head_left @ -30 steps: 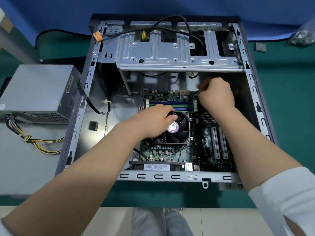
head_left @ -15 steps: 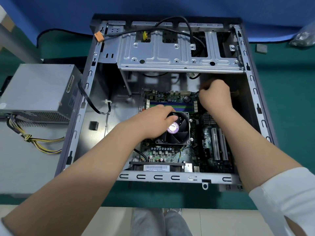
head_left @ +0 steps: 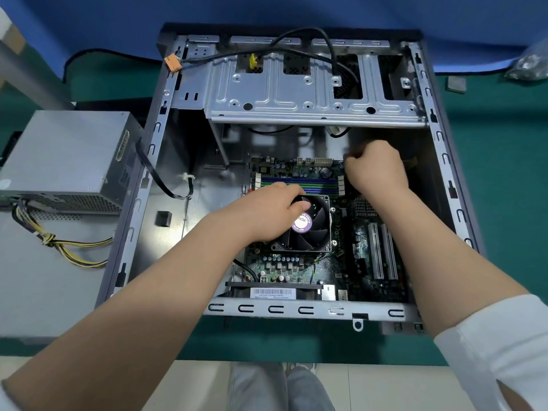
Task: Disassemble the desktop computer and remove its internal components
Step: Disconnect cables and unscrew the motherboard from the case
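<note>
Little has shifted: left hand [head_left: 274, 216] still rests relaxed on the fan [head_left: 307, 225] mid-case, right hand [head_left: 375, 170] clenched at the motherboard [head_left: 296, 170]'s far edge, contents hidden; yanking could damage a connector.

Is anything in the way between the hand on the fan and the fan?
No. The left hand already rests right on the black cooler fan, fingers lying over its upper left edge. Nothing visible sits between them.

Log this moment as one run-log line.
left hand rests on CPU fan | right hand curled at motherboard corner, grip hidden
</note>
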### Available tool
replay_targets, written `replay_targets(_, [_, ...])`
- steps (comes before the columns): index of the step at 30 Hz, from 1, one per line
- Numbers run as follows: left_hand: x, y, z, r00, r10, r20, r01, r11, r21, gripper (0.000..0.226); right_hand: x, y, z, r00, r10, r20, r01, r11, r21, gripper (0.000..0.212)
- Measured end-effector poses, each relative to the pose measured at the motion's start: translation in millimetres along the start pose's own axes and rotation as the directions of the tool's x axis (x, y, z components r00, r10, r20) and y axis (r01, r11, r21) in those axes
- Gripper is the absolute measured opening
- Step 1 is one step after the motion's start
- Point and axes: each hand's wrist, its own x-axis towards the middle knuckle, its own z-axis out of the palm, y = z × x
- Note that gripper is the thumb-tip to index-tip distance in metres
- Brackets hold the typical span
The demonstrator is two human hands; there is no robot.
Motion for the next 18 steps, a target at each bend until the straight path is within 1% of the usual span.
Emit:
replay_targets(1, [-0.2,0.0,0.0,1.000,0.000,-0.002,0.000,1.000,-0.002,0.039,-2.1,-1.9,-0.2,1.000,0.008,-0.003,-0.008,1.000,-0.029,0.033])
replay_targets(2, [-0.2,0.1,-0.2,1.000,0.000,-0.003,0.000,1.000,-0.006,0.038,-2.5,-2.1,-0.4,1.000,0.019,-0.006,-0.020,0.999,-0.040,0.039])
replay_targets(3, [-0.3,0.3,-0.5,1.000,0.000,-0.005,0.000,1.000,-0.009,0.038,-2.4,-1.6,-0.2,1.000,0.016,-0.013,-0.016,0.999,-0.037,0.039])
replay_targets(4, [-0.4,0.6,-0.7,1.000,0.000,-0.006,0.000,1.000,-0.009,0.038,-1.8,-1.7,-0.3,1.000,0.015,-0.008,-0.015,1.000,-0.015,0.035])
replay_targets(6, [-0.7,0.8,-0.6,1.000,-0.001,-0.005,0.001,1.000,-0.009,0.038,-0.8,-2.5,-1.4,1.000,0.004,-0.002,-0.004,0.999,0.039,0.017])
replay_targets(7, [-0.7,0.8,-0.8,1.000,-0.001,-0.005,0.001,1.000,-0.011,0.038,0.0,-2.3,-1.3,1.000,0.000,-0.006,0.000,0.997,0.072,0.015])
replay_targets(9, [-0.8,0.5,-0.9,1.000,-0.001,-0.006,0.001,1.000,-0.014,0.037,0.3,-1.4,-0.3,1.000,0.002,0.005,-0.002,0.993,0.119,0.020])
replay_targets(12, [-0.7,0.3,-1.2,1.000,-0.002,-0.005,0.002,1.000,-0.014,0.037,0.7,-1.3,1.5,1.000,0.013,0.011,-0.014,0.994,0.108,0.015])
replay_targets(14, [-0.8,0.6,-0.8,1.000,-0.004,-0.004,0.004,1.000,-0.010,0.037,0.2,-1.0,1.4,0.999,0.038,-0.003,-0.038,0.997,0.069,0.028])
replay_targets(15, [-0.9,0.8,-0.6,1.000,-0.004,-0.004,0.004,1.000,-0.009,0.038,0.0,-0.1,1.5,0.999,0.045,-0.009,-0.044,0.997,0.060,0.029])
replay_targets(18, [-0.5,0.9,-0.7,1.000,-0.004,-0.004,0.003,1.000,-0.009,0.037,-0.4,-0.8,-0.9,0.999,0.037,-0.009,-0.037,0.995,0.088,0.016])
